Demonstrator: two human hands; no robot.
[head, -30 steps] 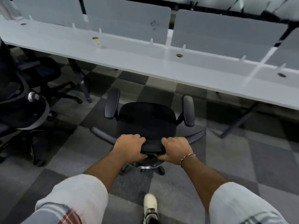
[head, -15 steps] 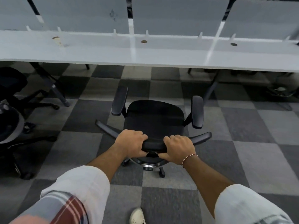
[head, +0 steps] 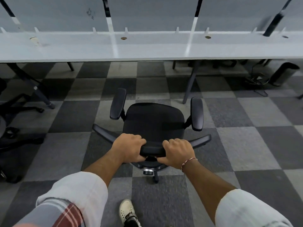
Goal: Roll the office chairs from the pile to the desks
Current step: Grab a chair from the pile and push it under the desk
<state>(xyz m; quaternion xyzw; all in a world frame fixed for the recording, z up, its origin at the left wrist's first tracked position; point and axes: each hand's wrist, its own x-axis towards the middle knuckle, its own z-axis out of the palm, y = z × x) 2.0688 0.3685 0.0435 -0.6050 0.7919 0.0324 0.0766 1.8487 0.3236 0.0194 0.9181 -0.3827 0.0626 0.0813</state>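
Checkered grey carpet (head: 65, 145) runs under a long white desk (head: 147, 49) backed by pale divider panels (head: 147, 12). The office chair (head: 154, 118) stands on that carpet a little short of the desk's front edge, seat turned toward the desk. Your left hand (head: 129, 149) and your right hand (head: 177, 152) are both clamped on the padded top bar (head: 152, 151) of the chair's back. Your fingers curl over the bar and your thumbs tuck beneath, with one hand at each end. Its left armrest (head: 118, 104) and right armrest (head: 197, 113) point at the desk. A slanted desk leg (head: 190, 84) comes down to the carpet just beside the front tip of the right armrest. More black chairs (head: 16, 108) sit at the left of the carpet, and cables (head: 255, 79) lie under the desk toward its right end.

You appear to be in the rolling step itself: this chair is away from the others and close to a desk bay, but not yet tucked in. The next move, as I judge it, calls for a push forward with a slight steer to your left, so the right armrest clears that slanted leg. Press evenly on both ends of the bar so the base does not swivel; whether the armrests fit below the desk's edge, you cannot tell from here
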